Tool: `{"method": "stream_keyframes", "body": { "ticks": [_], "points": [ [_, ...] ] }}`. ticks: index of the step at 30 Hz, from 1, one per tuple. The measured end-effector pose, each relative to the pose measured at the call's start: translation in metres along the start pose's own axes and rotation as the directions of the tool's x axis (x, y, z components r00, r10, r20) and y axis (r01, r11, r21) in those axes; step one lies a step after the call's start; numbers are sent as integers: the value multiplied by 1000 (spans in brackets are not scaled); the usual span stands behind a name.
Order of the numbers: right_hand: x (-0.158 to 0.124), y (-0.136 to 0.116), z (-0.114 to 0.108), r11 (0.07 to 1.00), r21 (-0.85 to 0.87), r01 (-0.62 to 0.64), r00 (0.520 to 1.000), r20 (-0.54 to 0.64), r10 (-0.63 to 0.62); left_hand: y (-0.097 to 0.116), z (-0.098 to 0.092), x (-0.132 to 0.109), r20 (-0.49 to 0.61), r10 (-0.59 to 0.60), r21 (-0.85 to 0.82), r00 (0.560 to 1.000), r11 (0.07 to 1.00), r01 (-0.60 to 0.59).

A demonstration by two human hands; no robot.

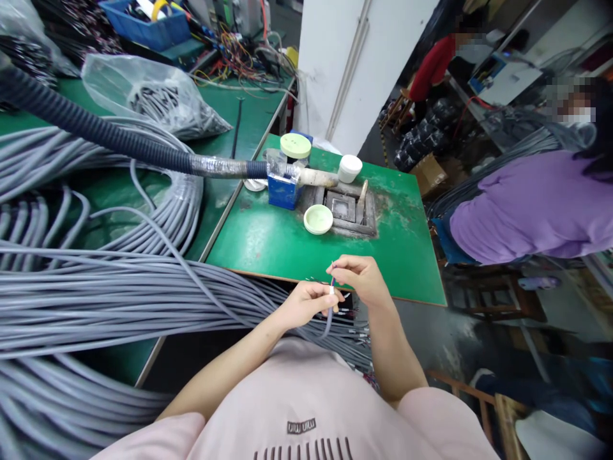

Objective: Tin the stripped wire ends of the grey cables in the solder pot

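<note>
Below the frame's centre, the left hand (309, 301) grips a grey cable (329, 321) while the right hand (360, 278) pinches its coloured wires (333, 280), seemingly already bared, their handling apparently unfinished.

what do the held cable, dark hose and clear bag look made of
Cable: probably plastic-sheathed, with a smooth, dull grey surface; coloured wires emerge from its end, their cores too small to make out.
Hose: flexible plastic or rubber, I can't tell which; it curves and is evenly ribbed.
Bag: likely thin plastic film, see-through, creased and shiny.
</note>
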State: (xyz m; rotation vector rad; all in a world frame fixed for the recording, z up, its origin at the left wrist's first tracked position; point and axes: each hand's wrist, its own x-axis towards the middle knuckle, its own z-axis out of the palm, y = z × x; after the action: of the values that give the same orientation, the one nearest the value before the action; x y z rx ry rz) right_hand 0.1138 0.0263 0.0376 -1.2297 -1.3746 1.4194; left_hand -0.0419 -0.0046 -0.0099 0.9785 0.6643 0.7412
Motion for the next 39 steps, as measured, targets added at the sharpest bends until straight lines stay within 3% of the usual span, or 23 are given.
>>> {"method": "stream_keyframes", "body": {
  "ticks": [6,12,15,19,24,39],
  "points": [
    [-8,3,6,976,-121,180,965,-171,-199,2,-3,2,-106,68,-37,992,997,-73],
    [-18,3,5,913,-295,283,908,-224,-353,9,-2,5,-245,145,49,959,989,-138],
    [-24,-5,7,869,-350,350,872,-218,-439,7,0,8,-274,203,128,940,977,-173],
    [-28,-16,11,799,-436,414,852,-123,-509,3,3,10,-270,335,315,903,917,-246],
    [-27,-20,13,741,-543,395,845,-102,-525,5,4,12,-239,428,458,872,841,-287],
    [-22,-21,12,768,-547,334,873,-128,-471,4,5,11,-192,484,556,854,771,-312]
  ]
}}
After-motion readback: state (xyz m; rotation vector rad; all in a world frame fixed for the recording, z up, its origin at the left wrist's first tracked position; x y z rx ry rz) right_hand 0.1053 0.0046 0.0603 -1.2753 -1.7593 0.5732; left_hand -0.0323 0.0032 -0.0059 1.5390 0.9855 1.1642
